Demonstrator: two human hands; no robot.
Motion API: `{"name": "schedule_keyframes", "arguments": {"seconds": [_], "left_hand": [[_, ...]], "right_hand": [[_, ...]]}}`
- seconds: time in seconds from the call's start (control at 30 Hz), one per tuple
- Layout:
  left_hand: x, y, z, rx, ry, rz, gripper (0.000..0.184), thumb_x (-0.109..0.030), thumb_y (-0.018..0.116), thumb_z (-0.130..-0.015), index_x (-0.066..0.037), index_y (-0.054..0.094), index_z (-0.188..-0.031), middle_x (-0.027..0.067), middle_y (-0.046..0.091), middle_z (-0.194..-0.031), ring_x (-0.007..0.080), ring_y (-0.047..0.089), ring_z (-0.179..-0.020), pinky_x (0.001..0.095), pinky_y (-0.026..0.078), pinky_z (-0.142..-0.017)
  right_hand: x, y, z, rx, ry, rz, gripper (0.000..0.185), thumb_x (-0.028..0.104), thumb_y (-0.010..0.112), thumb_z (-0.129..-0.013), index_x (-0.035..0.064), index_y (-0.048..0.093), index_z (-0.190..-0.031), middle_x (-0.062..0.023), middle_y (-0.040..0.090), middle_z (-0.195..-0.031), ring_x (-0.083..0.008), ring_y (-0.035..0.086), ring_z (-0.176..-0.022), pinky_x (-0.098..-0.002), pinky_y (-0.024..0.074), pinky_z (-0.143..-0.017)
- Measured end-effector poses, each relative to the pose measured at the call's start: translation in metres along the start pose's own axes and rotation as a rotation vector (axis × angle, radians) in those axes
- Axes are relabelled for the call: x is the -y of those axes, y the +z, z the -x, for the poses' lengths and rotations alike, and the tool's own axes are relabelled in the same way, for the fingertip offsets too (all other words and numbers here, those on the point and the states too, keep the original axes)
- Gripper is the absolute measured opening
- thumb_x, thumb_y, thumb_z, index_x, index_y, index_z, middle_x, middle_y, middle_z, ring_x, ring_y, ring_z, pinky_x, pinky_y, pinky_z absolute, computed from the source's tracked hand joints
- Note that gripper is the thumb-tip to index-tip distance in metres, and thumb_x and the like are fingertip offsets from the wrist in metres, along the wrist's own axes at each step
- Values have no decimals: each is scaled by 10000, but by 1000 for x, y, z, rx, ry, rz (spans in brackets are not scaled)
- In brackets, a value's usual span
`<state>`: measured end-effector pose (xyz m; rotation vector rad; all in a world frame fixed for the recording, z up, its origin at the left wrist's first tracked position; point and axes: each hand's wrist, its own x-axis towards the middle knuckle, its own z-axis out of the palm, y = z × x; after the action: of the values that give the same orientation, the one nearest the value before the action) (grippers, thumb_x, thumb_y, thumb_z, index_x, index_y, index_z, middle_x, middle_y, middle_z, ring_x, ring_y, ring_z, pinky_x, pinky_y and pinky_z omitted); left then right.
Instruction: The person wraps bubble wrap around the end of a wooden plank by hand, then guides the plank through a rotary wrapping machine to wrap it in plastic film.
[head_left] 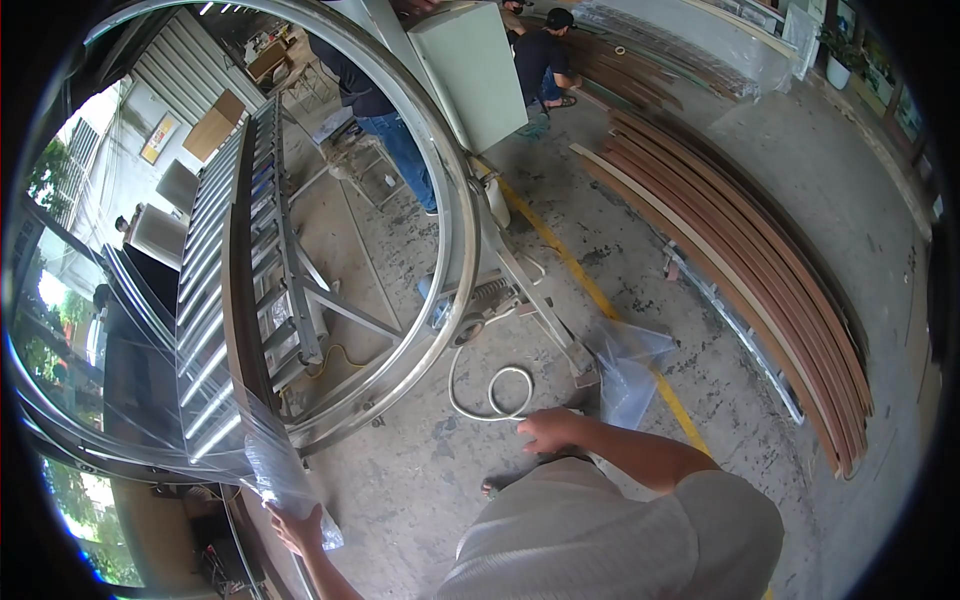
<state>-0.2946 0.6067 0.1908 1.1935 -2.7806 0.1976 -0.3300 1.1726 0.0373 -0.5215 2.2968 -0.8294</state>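
At the lower left, my left hand (pixel 298 530) grips bunched clear plastic film (pixel 272 465). The film is wrapped over the near end of a long brown bar (pixel 243 300) lying along a roller conveyor (pixel 215 350). My right hand (pixel 548 430) hangs in front of my body with its fingers curled in; whatever it may hold is hidden. Beyond that hand, a pale hose (pixel 512 392) loops on the floor. A large metal ring (pixel 455 290) stands upright between the conveyor and a machine with a pale green box (pixel 470 75).
A loose plastic sheet (pixel 628 375) lies by the machine's foot (pixel 587 378). Long brown bars (pixel 740 270) are stacked on the floor at the right. A person in jeans (pixel 400 150) stands behind the ring, and another person (pixel 543 60) crouches at the back.
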Motion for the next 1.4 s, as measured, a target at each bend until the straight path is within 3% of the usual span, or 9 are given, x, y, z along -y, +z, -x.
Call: {"name": "schedule_keyframes", "arguments": {"seconds": [1.03,1.2,1.4], "left_hand": [[-2,-1,-1,7,-11,17,1315,-385,911,-582,-191,170,-1651,187,517,-1430,422,564,-1251,540,486,-1050],[-2,-13,5,16,-1,79,1271,-390,926,-586,-153,239,-1629,191,519,-1433,380,537,-1301,486,461,-1087],[3,-13,2,7,1,88,1220,-436,938,-606,-133,291,-1595,208,518,-1427,375,522,-1316,478,450,-1079]], "right_hand": [[4,-6,-1,61,23,-29,541,461,715,-877,85,655,-1261,-165,695,-1238,-340,667,-1151,-483,537,-936],[-5,3,-11,49,13,-117,552,468,733,-864,71,667,-1241,-150,736,-1112,-343,710,-1031,-461,561,-851],[-8,15,-20,-17,-51,-121,542,432,786,-828,59,693,-1211,-153,749,-1035,-336,723,-978,-438,568,-850]]}}
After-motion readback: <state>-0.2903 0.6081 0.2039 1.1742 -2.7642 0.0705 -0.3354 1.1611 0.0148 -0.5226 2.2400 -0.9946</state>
